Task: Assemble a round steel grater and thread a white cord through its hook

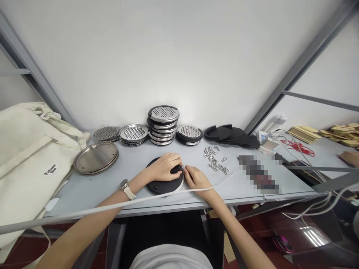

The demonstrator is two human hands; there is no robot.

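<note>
A round black disc [161, 188] with a metal rim showing at its right lies on the table in front of me. My left hand [166, 167] lies over its top, fingers curled and thumb pressed toward the right edge. At that edge is a small metal clip [181, 168], partly covered by fingertips. Thumb and index finger of my right hand [198, 179] pinch the clip from the right. Several loose snap hooks [214, 160] are scattered on the table beyond my right hand.
Along the wall stand grater plates [134, 132], a tall stack of graters in black holders [163, 127], a shorter stack [190, 133] and black holders [224, 133]. Plain metal discs [95, 157] and a cream bag [30, 160] are left. A white cable [112, 204] crosses low in front. Another person's hand [349, 158] shows far right.
</note>
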